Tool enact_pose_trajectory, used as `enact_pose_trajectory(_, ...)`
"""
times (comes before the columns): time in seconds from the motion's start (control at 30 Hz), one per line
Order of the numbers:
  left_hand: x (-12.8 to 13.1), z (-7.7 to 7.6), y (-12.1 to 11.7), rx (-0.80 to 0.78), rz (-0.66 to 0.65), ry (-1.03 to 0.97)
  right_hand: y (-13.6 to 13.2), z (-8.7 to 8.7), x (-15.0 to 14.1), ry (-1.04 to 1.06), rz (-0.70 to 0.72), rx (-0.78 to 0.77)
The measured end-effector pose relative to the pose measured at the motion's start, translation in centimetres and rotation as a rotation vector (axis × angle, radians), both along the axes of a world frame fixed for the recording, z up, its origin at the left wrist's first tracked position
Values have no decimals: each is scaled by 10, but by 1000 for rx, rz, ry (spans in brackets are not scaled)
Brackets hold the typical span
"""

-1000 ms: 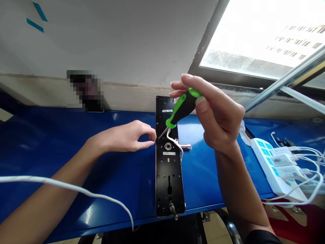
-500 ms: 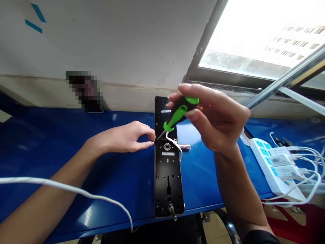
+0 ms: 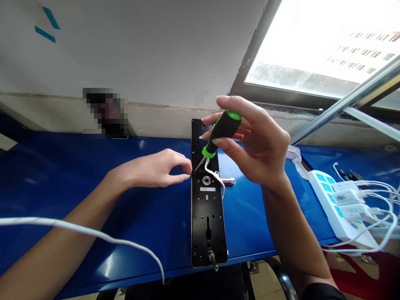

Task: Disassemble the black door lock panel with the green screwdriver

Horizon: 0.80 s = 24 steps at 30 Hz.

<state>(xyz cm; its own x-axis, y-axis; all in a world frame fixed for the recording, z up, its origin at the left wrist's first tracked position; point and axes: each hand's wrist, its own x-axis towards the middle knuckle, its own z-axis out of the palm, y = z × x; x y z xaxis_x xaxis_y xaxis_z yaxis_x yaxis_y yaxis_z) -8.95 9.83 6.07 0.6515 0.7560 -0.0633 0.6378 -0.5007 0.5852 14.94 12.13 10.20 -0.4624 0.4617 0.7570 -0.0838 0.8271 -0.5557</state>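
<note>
A long black door lock panel (image 3: pixel 208 208) lies back side up on the blue table, with a square-holed hub, small screw holes and a metal spindle at its near end. My right hand (image 3: pixel 261 141) has its fingers around the green and black handle of a screwdriver (image 3: pixel 223 131). The slanted shaft reaches down to the panel's left edge; whether the tip sits in a screw is too small to tell. Right at that edge, the thumb and forefinger of my left hand (image 3: pixel 168 167) are closed against the panel beside the tip. A white cable (image 3: pixel 218 176) comes out of the panel.
A white power strip (image 3: pixel 328 200) with several plugged-in chargers and cords stands on the right of the blue table (image 3: pixel 150 225). Another white cord (image 3: pixel 103 236) hangs across my left forearm. A pixelated dark object (image 3: pixel 108 114) leans on the wall.
My right hand has turned the screwdriver handle and shifted its fingers on it, while the tip stays at the same spot. My left hand and the panel look unmoved.
</note>
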Motion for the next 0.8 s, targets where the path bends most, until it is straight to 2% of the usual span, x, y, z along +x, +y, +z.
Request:
enact_pose_trajectory(0.1, 0, 0, 1, 3, -2, -5, 4, 1, 4, 5, 55, 16)
enact_pose_trajectory(0.23, 1, -1, 2, -3, -3, -12, 6, 3, 10, -110, 175, 16)
enact_pose_trajectory(0.37, 2, -1, 2, -4, -6, -25, 7, -1, 8, -120, 46, 52)
enact_pose_trajectory(0.5, 1, 1, 1, 0, -2, -19, 6, -2, 6, -89, -10, 114)
enact_pose_trajectory(0.7, 3, 3, 0, -7, 6, -11, 0, 0, 6, -104, -159, 78)
enact_pose_trajectory(0.8, 3, 2, 1, -10, 2, -8, 0, -2, 3, -62, -175, 86)
